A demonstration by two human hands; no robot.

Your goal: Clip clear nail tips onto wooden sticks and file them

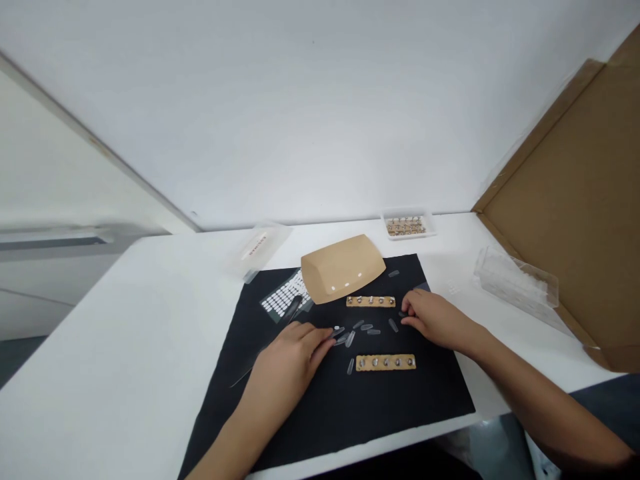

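Note:
My left hand (pixel 295 350) pinches a clear false nail tip (pixel 339 331) between thumb and fingertips, over the black mat. My right hand (pixel 427 317) is closed in a pinch to the right, with the end of another nail tip (pixel 402 314) showing at its fingers. Between the hands several loose clear nail tips (pixel 374 331) lie scattered. One wooden strip (pixel 371 302) with a row of metal posts lies just left of my right hand. A second such strip (pixel 385 363) lies nearer to me, with a single nail tip (pixel 351 366) at its left end.
A brown paper tray (pixel 343 263) holds a few small white tabs, overlapping a sheet of white tabs (pixel 285 293). A thin dark-handled tool (pixel 293 308) passes under my left hand. Behind stand a tub of strips (pixel 407 227) and a plastic pouch (pixel 257 248); a clear box (pixel 515 280) is right.

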